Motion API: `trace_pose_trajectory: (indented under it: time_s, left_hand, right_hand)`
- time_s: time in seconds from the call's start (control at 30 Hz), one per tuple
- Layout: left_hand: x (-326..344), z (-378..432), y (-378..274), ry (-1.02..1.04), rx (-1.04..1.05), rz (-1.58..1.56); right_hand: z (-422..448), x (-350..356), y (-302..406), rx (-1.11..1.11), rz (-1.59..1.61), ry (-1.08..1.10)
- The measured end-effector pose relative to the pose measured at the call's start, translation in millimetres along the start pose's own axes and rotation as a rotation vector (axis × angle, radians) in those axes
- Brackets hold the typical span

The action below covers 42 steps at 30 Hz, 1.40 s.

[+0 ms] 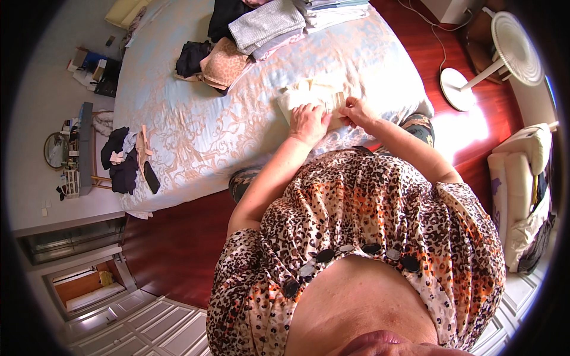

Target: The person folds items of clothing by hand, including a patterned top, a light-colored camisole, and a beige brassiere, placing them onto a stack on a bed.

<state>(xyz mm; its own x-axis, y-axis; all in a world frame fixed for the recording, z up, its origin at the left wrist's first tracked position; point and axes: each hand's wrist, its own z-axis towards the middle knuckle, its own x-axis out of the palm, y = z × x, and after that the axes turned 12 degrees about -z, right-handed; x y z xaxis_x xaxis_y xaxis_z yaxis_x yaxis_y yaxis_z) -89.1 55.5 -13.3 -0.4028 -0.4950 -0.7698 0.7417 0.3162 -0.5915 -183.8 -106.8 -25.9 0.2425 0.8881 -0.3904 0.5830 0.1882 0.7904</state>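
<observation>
A pale cream folded garment lies on the bed near its front edge, washed out by bright light. My left hand rests palm down on it, fingers spread over the cloth. At the garment's right side, my right hand has its fingers curled and pinched at the edge. A small beige strip shows just above those fingers; what it is, I cannot tell. Further back sit a leopard-print bra, a black bundle of cloth and a folded grey textured garment.
The patterned bedspread stretches left to a loose heap of dark clothes and a black phone. Folded white linens are stacked at the back. On the right, a white standing fan and a cream padded seat stand on red wood flooring.
</observation>
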Motion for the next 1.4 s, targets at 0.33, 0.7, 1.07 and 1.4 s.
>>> trace_pose_trajectory:
  time_s: [0.33, 0.7, 1.07, 1.4]
  left_hand:
    - [25.6, 23.5, 17.4, 0.065, -0.185, 0.185]
    - [-36.2, 36.9, 34.0, -0.277, -0.556, -0.747]
    - [-29.4, 25.0, 54.2, -0.381, -0.596, -1.120]
    - [-24.0, 33.8, 38.2, -0.311, -0.474, -0.998]
  right_hand:
    - [-6.9, 12.0, 20.7, -0.254, -0.502, -0.178]
    - [-2.0, 2.8, 23.6, -0.269, -0.330, -0.401]
    - [-26.7, 28.6, 68.3, -0.569, -0.649, -0.396]
    - [-23.8, 28.2, 61.8, -0.582, -0.811, -0.273]
